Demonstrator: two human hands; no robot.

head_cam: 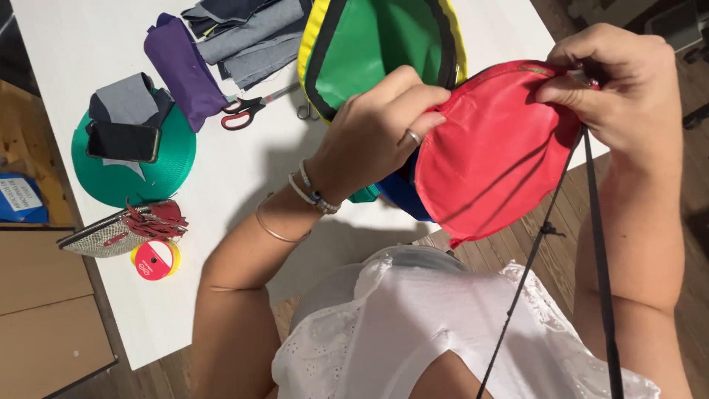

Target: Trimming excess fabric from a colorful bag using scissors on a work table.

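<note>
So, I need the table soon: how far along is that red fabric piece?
Cut to a rounded shape: the red nylon panel, edged with a dark zipper. In hand: left hand and right hand pinch its top edge. Left: red-handled scissors and folded grey fabric lie on the white table.

I see bare tabletop [244,185] at centre left, open for a pass. Upper left is crowded: the green tape roll [133,159] with a phone [123,142] on it, the purple pouch [183,70], scissors [247,109] and grey cloth [247,37]. The purse [118,233] and small spool [155,258] block the lower left edge.
</note>
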